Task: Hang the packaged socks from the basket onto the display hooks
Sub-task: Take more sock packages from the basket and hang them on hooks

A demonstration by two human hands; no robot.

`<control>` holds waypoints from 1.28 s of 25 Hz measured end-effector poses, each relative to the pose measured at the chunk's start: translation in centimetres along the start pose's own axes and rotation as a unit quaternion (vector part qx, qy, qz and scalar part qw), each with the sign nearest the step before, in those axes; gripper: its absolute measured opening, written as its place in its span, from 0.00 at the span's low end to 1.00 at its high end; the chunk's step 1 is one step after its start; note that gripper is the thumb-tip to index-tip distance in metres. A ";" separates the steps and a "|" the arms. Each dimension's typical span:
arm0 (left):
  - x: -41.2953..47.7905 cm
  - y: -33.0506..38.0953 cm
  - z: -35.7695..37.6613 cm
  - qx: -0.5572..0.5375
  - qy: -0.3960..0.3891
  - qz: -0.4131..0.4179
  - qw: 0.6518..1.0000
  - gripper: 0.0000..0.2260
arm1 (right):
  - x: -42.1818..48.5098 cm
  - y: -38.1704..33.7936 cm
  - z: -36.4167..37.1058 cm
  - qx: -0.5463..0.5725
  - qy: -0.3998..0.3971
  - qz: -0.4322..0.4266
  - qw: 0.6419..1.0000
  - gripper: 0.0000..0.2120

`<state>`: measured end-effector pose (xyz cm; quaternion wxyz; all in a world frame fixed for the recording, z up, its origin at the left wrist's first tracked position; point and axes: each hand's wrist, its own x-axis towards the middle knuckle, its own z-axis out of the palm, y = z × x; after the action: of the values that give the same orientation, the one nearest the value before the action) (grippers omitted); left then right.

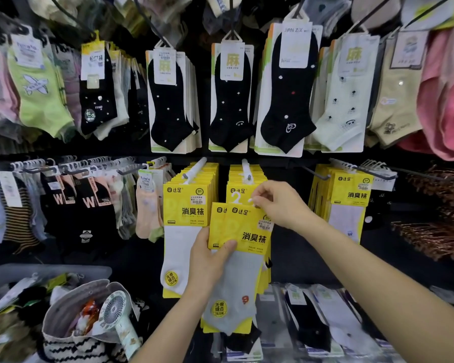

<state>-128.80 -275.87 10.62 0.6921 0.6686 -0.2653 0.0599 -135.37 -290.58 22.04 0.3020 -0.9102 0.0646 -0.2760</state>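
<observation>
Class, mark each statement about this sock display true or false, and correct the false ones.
1. Both hands hold the yellow packaged socks. True: the left hand grips them low down, and the right hand pinches their top.
2. The front sock in the held packaging is black. False: it is grey.
3. A hand fan sits in the bag at lower left. True.
4. The middle hooks of the upper row carry red socks. False: black socks hang there.
</observation>
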 end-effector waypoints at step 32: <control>-0.3 3.1 2.5 -0.021 -0.015 0.024 0.999 0.07 | 2.0 -0.1 -1.8 0.027 0.029 -0.016 0.999 0.06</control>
<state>-131.14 -277.86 13.17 0.7001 0.6485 -0.2926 0.0613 -134.68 -291.94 24.20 0.3202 -0.8941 0.0512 -0.3090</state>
